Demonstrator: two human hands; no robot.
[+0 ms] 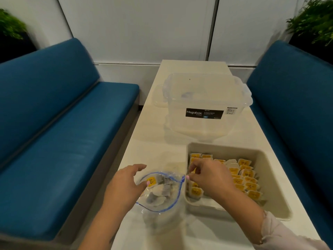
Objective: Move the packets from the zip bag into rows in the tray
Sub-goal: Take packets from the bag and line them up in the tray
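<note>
A clear zip bag [162, 201] with a blue zip rim stands open on the white table, holding several small packets with yellow labels. My left hand [124, 184] is at the bag's left rim, its thumb on a yellow-labelled packet [152, 181] at the mouth. To the right stands a beige tray [273, 188] with rows of yellow-labelled packets [246, 177]. My right hand [209, 179] reaches over the tray's left side, its curled fingers pinching a packet [193, 171] among the left-hand row.
A clear Megabox storage box [203, 105] with its lid on stands farther back on the table [198, 237]. Blue benches [59, 134] flank the table on both sides. Plants sit in the upper corners.
</note>
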